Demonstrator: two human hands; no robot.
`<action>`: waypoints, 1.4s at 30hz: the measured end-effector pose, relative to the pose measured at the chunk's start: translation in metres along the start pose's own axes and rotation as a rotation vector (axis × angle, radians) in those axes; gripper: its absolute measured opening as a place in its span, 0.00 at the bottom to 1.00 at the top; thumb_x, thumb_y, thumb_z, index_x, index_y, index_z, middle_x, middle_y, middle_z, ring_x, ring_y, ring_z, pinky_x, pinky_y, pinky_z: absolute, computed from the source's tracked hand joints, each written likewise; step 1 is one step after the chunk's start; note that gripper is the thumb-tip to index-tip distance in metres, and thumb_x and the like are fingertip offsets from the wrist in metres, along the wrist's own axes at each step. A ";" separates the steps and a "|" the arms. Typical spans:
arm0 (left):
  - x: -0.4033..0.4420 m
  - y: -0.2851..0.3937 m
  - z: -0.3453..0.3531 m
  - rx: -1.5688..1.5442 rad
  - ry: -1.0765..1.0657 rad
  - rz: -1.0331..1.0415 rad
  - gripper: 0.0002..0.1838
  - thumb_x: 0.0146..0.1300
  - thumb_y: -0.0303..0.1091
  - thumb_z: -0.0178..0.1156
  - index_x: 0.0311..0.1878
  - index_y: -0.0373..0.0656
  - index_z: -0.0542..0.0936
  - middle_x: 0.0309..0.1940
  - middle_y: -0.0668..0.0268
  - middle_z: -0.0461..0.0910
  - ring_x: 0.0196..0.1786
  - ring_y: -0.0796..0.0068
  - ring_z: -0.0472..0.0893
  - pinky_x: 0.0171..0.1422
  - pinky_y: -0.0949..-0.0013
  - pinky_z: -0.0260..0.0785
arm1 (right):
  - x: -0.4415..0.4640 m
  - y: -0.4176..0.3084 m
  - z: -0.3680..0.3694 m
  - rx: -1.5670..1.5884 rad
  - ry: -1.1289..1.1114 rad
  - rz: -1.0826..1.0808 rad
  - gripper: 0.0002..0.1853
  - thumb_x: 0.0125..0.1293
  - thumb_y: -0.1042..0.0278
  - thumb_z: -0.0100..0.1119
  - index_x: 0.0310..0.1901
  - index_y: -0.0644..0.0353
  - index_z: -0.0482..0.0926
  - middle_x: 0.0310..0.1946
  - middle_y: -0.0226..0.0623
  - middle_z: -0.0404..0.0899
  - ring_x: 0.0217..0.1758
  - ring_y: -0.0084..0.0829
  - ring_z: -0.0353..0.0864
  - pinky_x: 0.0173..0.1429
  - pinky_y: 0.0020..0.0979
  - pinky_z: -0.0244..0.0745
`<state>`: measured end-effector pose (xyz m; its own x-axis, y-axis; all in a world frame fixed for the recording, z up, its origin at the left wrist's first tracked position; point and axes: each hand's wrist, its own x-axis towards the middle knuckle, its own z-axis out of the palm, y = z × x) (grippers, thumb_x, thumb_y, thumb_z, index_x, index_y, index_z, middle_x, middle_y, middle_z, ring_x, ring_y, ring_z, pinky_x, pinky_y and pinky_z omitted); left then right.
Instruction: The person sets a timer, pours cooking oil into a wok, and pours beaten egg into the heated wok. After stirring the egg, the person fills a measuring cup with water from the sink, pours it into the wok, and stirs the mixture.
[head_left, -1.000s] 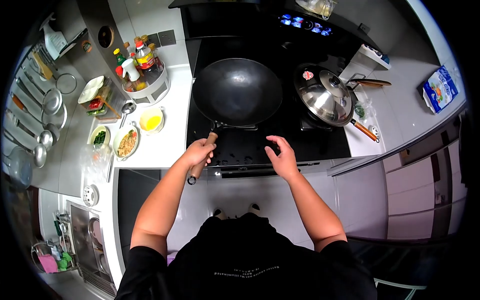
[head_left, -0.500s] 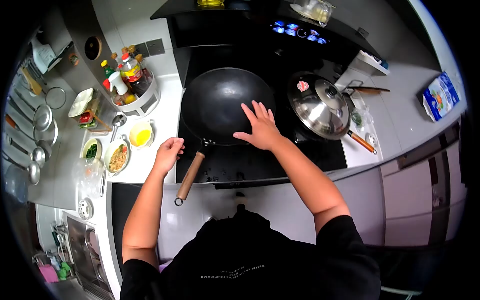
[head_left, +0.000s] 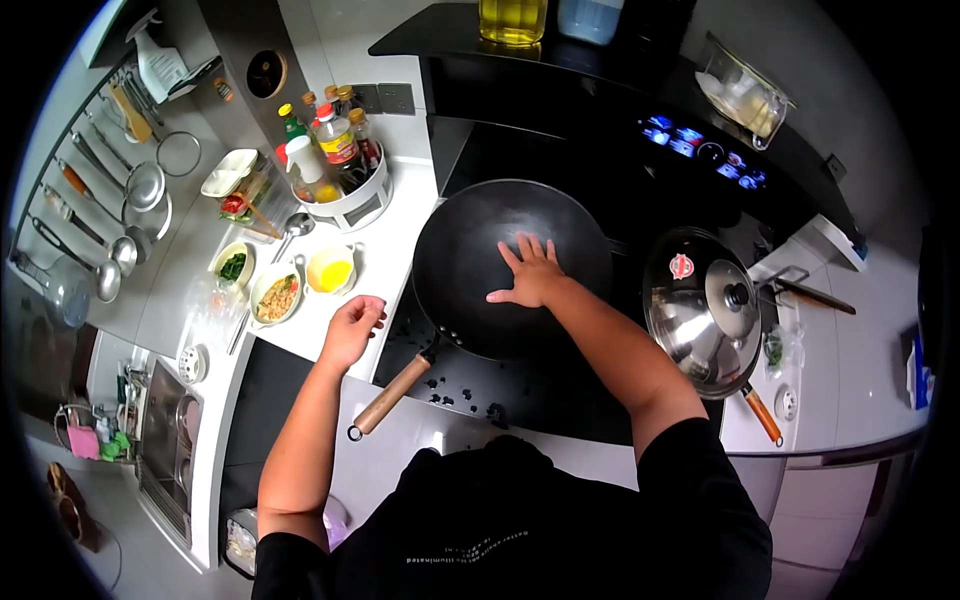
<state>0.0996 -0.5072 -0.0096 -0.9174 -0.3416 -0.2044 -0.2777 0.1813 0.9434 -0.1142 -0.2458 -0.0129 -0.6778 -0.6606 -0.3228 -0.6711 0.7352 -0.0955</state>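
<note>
My right hand (head_left: pixel 530 273) is spread flat, palm down, over the inside of a black wok (head_left: pixel 470 235); I cannot tell whether it touches the metal. The wok sits on the left side of the black stove, its wooden handle (head_left: pixel 395 393) pointing toward me. Left of the wok, at the counter's edge, my left hand (head_left: pixel 352 328) is loosely curled with the fingers slightly apart and nothing visible in it. Nearest to that hand on the counter are a bowl of beaten egg (head_left: pixel 331 271), a dish of chopped food (head_left: pixel 276 297) and a small bowl of chopped greens (head_left: pixel 233 264).
A lidded pan (head_left: pixel 700 320) stands on the stove's right side. Sauce bottles fill a round white rack (head_left: pixel 355 205) at the back left. A metal spoon (head_left: pixel 294 232) lies beside the bowls. Water drops dot the stove front. Ladles hang on the left wall.
The view has shifted, so the stove and counter appear lower and to the right. My right hand sits farther in over the middle of the wok. My left hand stays beside the stove.
</note>
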 end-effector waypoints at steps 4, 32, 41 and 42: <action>0.003 0.008 0.005 -0.001 0.021 0.011 0.13 0.69 0.41 0.51 0.45 0.43 0.77 0.35 0.70 0.78 0.38 0.80 0.77 0.42 0.73 0.69 | 0.006 0.001 -0.002 0.004 -0.010 -0.020 0.55 0.53 0.24 0.50 0.74 0.50 0.41 0.74 0.52 0.33 0.77 0.50 0.27 0.75 0.53 0.25; -0.031 0.005 0.043 0.424 -0.127 -0.091 0.25 0.60 0.51 0.63 0.48 0.37 0.77 0.36 0.63 0.80 0.39 0.75 0.78 0.48 0.71 0.70 | -0.006 0.011 0.004 0.229 0.162 -0.188 0.37 0.58 0.39 0.59 0.64 0.55 0.67 0.63 0.48 0.66 0.69 0.46 0.60 0.72 0.42 0.52; -0.046 -0.016 0.048 0.574 -0.395 -0.067 0.20 0.59 0.44 0.64 0.46 0.38 0.77 0.30 0.63 0.80 0.31 0.75 0.80 0.40 0.70 0.72 | -0.087 -0.053 -0.003 0.775 0.587 -0.130 0.18 0.62 0.63 0.61 0.19 0.65 0.73 0.10 0.37 0.64 0.13 0.25 0.59 0.21 0.30 0.58; -0.046 -0.018 0.051 0.512 -0.428 -0.128 0.19 0.59 0.42 0.64 0.45 0.38 0.76 0.27 0.64 0.79 0.28 0.76 0.79 0.37 0.71 0.72 | -0.098 -0.060 0.000 0.805 0.602 -0.123 0.18 0.63 0.62 0.61 0.19 0.65 0.73 0.10 0.35 0.64 0.13 0.23 0.59 0.21 0.29 0.57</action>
<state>0.1326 -0.4481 -0.0306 -0.8711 -0.0134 -0.4910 -0.3948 0.6137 0.6838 -0.0075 -0.2253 0.0243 -0.8054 -0.5423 0.2391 -0.4950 0.3938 -0.7745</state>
